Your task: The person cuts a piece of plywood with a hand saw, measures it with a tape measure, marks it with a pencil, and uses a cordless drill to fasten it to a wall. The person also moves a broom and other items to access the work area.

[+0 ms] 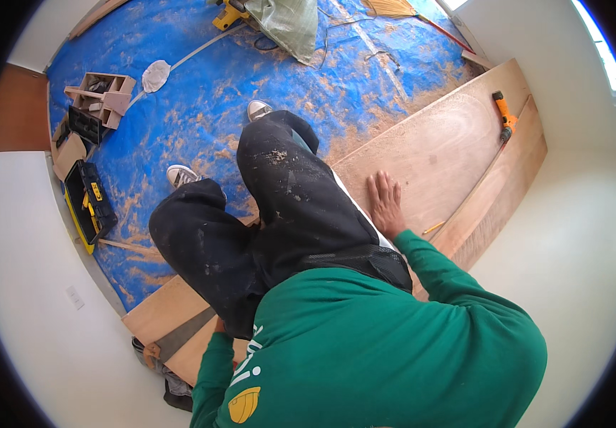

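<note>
My right hand (388,205) lies flat on a wide plywood board (422,146), its fingers stretched out and holding nothing. Farther along this board rests an orange and black power drill (503,114), its bit pointing back toward me. A yellow pencil (433,227) sits close to my right wrist, by a narrower wood strip (490,189). Down beside my left thigh, my left hand (220,325) shows only a little at the cuff; its fingers are hidden behind my leg. Near it are wood boards (161,310). I am seated, legs bent, on the boards.
A blue tarp (201,128) strewn with sawdust covers the floor. An open black and yellow toolbox (88,202) and a wooden caddy (104,98) stand at the left wall. A yellow power tool (230,16), a pale green sack (286,28) and a broom (392,7) are farther off.
</note>
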{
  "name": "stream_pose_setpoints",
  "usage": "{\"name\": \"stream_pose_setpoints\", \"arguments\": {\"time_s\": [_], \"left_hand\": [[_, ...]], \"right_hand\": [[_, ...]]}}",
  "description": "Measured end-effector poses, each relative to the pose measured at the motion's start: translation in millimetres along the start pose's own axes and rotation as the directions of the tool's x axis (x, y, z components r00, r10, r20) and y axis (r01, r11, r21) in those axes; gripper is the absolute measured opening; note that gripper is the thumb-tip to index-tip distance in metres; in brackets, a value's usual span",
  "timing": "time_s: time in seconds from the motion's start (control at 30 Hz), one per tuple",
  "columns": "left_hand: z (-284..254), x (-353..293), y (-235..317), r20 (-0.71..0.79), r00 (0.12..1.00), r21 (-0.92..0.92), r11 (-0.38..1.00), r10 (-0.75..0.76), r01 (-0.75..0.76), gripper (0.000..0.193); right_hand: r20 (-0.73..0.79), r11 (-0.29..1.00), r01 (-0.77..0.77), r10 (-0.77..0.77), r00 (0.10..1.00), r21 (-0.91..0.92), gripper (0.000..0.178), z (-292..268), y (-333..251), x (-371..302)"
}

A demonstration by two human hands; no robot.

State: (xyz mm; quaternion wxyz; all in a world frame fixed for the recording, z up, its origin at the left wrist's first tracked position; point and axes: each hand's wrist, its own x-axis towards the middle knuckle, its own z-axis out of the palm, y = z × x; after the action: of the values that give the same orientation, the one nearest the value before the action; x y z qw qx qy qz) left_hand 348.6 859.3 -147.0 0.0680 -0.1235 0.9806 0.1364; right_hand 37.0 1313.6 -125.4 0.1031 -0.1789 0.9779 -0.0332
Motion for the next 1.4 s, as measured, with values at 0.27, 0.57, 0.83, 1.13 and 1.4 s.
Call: {"name": "stream_pose_setpoints", "arguments": {"time_s": [0.27,0.57,0.83,1.13,1.4], "left_hand": [[-16,130,-97,-0.037,0.999,0.098,0.995,-0.003,0.007,0.066],[-23,76,-57,0.029,0.986,0.031,0.986,0.166,-0.167,0.062],[-46,118,-87,0.082,0.946,-0.070,0.949,0.312,-0.307,0.059],[-109,-72,-85,-0.357,0.899,-0.031,0.965,-0.255,0.261,0.055],[-35,-259,-131,-0.325,-0.019,-0.595,0.189,-0.946,0.782,0.079]], "right_hand": [[-0.345,0.956,-0.294,0.273,0.898,-0.007,0.079,-93,35,282],[0.406,0.664,0.638,-0.498,0.767,-0.390,0.071,-94,-3,116],[0.199,0.777,0.556,-0.519,0.831,-0.295,0.040,25,77,193],[-0.533,0.981,0.121,-0.023,0.846,0.150,0.071,-153,11,252],[-0.393,0.689,0.526,-0.361,0.846,0.498,0.062,-182,-321,42]]}}
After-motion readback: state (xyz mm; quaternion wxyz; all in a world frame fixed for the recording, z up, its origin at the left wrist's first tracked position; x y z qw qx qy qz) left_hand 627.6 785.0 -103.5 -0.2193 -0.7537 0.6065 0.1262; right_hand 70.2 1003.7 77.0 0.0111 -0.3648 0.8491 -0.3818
